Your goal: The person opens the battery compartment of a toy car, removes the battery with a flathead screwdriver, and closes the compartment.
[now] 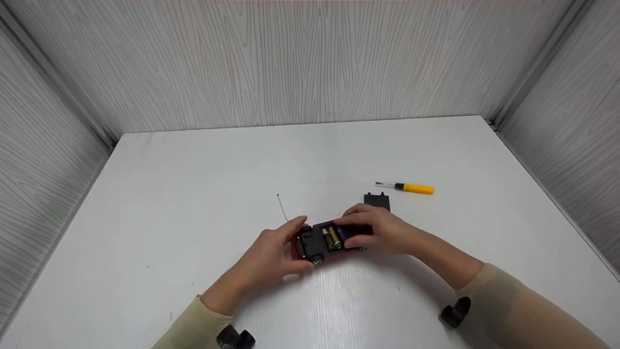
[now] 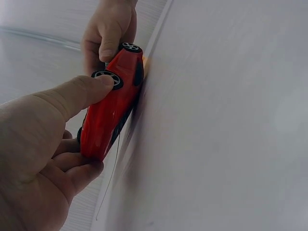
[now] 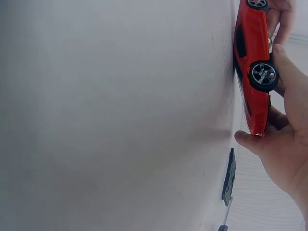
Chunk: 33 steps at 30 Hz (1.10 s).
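A red toy car point(image 1: 334, 254) lies upside down, its dark underside facing up. The battery compartment in its underside is uncovered, with a yellow-green battery point(image 1: 334, 237) and a silver-and-dark battery point(image 1: 327, 238) side by side. My left hand point(image 1: 276, 249) grips one end of the car, thumb against a wheel point(image 2: 109, 79) and fingers round the bumper. My right hand point(image 1: 382, 230) lies over the other end. Its thumb and forefinger pinch a dark blue battery point(image 1: 344, 233) at the compartment, partly hidden by the fingers. A thin wire antenna point(image 1: 282, 207) sticks out beyond the car.
Behind my right hand lies a black battery cover point(image 1: 377, 200), partly hidden in the head view. A screwdriver point(image 1: 416, 188) with a yellow handle is farther back on the white table point(image 1: 218, 174). Pale wood-grain panels point(image 1: 300, 63) enclose the back and sides.
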Motion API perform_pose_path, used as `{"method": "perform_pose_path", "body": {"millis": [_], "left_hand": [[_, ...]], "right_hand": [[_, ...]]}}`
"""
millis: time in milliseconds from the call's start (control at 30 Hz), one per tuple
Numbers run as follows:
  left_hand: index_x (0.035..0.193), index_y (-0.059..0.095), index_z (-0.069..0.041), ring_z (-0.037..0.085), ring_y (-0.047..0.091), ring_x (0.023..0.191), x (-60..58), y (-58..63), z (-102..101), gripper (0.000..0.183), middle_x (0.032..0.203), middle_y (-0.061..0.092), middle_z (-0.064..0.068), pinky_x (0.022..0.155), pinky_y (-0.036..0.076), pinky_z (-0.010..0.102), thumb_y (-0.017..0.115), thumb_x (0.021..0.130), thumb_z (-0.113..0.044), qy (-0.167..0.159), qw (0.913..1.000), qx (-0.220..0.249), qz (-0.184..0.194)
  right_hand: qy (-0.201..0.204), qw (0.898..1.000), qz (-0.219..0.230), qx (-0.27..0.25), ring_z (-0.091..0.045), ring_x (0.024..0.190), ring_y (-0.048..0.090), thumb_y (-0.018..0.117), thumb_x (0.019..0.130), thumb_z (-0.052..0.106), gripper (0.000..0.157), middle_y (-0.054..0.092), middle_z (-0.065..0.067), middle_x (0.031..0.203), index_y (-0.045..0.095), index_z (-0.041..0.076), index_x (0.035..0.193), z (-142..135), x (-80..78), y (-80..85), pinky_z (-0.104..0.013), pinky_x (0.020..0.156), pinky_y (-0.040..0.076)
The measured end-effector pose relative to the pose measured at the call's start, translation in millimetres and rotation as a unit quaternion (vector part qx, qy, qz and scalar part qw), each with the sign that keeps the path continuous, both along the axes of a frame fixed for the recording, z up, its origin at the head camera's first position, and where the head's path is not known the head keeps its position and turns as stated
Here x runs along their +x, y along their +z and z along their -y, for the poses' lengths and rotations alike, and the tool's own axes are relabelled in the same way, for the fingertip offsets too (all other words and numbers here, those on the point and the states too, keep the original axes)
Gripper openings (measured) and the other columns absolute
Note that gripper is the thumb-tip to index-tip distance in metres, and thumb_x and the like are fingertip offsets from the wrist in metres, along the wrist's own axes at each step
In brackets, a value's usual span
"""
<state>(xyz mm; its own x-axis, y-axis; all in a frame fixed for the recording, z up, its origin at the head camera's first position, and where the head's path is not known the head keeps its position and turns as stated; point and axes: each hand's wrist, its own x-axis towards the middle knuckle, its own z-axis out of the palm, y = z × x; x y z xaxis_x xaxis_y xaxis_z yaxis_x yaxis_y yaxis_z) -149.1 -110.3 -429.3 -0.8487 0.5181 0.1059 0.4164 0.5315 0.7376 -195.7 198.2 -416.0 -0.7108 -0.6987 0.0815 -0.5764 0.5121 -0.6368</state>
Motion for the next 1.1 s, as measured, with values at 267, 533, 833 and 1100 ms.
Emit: {"method": "perform_pose_path", "body": {"millis": [267,533,833,1100], "left_hand": [[0.160,0.042,-0.001,0.026,0.062,0.132,0.4,-1.0,0.7,0.091,0.143,0.067,0.011,0.114,0.045,0.049,0.090,0.086,-0.024,-0.006,1.0000,0.006,-0.005],[0.161,0.041,-0.002,0.025,0.061,0.132,0.9,0.1,0.7,0.091,0.144,0.066,0.010,0.115,0.044,0.049,0.089,0.087,-0.026,-0.003,1.0000,0.000,0.003],[0.161,0.042,-0.003,0.024,0.063,0.129,1.0,0.4,0.3,0.091,0.142,0.067,0.010,0.113,0.046,0.049,0.090,0.086,-0.025,-0.003,1.0000,0.000,-0.002],[0.161,0.042,-0.003,0.025,0.062,0.131,0.6,-1.3,0.2,0.092,0.143,0.067,0.010,0.114,0.045,0.048,0.090,0.086,-0.025,-0.002,1.0000,-0.004,-0.003]], "right_hand": [[0.005,1.000,0.003,-0.006,-0.022,0.120,0.060,0.081,0.097,0.029,0.041,0.063,-0.002,0.134,0.074,0.017,0.135,-0.8,-0.6,-1.0,-0.043,0.099,0.053],[-0.005,1.000,0.016,0.007,-0.022,0.121,0.059,0.082,0.096,0.030,0.041,0.063,-0.001,0.135,0.073,0.019,0.134,0.9,-2.2,2.1,-0.045,0.101,0.052],[-0.018,0.999,0.020,0.032,-0.019,0.119,0.058,0.084,0.092,0.034,0.039,0.061,0.005,0.131,0.072,0.024,0.127,5.7,-3.6,3.4,-0.043,0.101,0.051],[-0.022,0.998,0.042,0.037,-0.019,0.119,0.056,0.084,0.091,0.034,0.038,0.059,0.005,0.132,0.071,0.025,0.126,5.8,-3.8,4.4,-0.042,0.101,0.050]]}}
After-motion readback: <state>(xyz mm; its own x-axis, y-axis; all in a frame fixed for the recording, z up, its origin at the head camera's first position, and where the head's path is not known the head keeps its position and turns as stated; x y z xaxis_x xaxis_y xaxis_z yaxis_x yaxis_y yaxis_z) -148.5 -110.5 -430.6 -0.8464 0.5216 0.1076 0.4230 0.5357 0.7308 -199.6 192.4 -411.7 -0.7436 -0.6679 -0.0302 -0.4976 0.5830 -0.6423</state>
